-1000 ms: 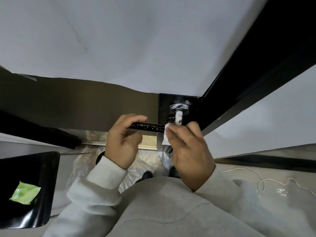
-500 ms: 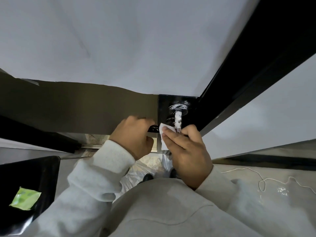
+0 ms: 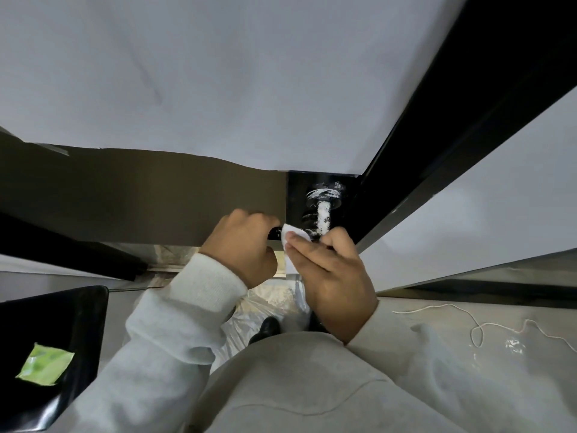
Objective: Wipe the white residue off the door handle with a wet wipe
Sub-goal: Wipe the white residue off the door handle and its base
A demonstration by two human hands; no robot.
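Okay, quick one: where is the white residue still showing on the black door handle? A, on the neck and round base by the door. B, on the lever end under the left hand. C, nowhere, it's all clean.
A: white smears cover the black door handle's neck and round base, beyond the white wet wipe held by the right hand.

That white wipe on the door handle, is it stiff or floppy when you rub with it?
Probably floppy: the wet wipe bends over the door handle under the right hand instead of standing flat. Likely light, since a few fingers pin it. It may slide easily on the glossy black metal, being damp.
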